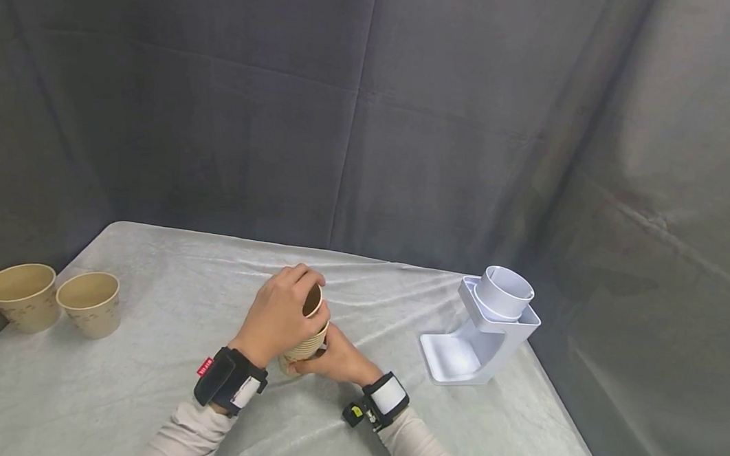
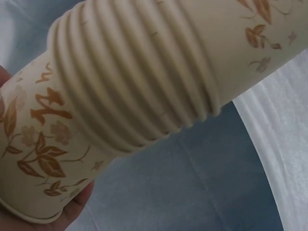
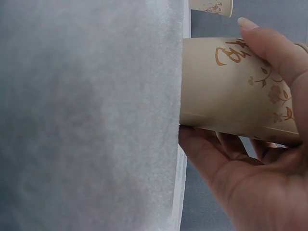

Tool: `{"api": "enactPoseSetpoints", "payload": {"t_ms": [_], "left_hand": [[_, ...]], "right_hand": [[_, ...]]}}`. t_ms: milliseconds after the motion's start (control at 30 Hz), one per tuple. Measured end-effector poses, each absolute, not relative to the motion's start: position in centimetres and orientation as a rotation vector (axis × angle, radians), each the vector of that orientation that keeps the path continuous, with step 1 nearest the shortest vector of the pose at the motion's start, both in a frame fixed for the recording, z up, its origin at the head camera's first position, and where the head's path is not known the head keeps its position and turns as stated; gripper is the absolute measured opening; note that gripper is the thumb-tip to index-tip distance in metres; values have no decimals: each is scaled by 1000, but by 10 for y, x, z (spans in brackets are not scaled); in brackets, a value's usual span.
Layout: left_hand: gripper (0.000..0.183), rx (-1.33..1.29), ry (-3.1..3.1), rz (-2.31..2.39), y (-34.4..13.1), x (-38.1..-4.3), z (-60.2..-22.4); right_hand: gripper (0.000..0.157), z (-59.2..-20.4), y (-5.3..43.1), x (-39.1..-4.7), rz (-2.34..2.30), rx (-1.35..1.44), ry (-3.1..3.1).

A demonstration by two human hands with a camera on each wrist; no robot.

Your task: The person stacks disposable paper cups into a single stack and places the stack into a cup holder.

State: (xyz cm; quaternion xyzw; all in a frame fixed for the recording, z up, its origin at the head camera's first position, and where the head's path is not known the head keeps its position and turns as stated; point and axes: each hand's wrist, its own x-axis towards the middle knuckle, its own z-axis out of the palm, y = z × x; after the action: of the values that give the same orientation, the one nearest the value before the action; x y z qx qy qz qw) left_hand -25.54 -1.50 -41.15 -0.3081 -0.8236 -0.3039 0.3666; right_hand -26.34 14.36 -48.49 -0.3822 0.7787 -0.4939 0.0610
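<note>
A stack of paper cups point(image 1: 305, 350), cream with a brown leaf print, stands tilted between both hands near the middle of the table. My left hand point(image 1: 278, 314) grips the top cup around its rim, fingers over the far side and thumb on the near side. Lower down, my right hand point(image 1: 341, 357) holds the bottom cup point(image 3: 226, 91), with thumb on one side and fingers curled under the other. Several nested rims point(image 2: 134, 77) show as ridges in the left wrist view, with the top cup's printed wall point(image 2: 240, 43) rising out of them.
Two wide paper cups, a larger one point(image 1: 26, 310) and a smaller one point(image 1: 93, 313), stand upright at the table's left. On the right is a white plastic stand point(image 1: 489, 338) bearing a round white cylinder point(image 1: 500, 294). Grey curtains point(image 1: 253, 112) enclose the cloth-covered table point(image 1: 170, 280).
</note>
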Motion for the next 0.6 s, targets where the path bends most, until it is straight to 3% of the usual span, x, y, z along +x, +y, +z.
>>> {"api": "enactPoseSetpoints", "payload": {"t_ms": [600], "left_hand": [[17,-798,-2135,-718,-6,-261,-425]], "right_hand": [[66,-480,143,-261,-1468,-1199,2378]]}}
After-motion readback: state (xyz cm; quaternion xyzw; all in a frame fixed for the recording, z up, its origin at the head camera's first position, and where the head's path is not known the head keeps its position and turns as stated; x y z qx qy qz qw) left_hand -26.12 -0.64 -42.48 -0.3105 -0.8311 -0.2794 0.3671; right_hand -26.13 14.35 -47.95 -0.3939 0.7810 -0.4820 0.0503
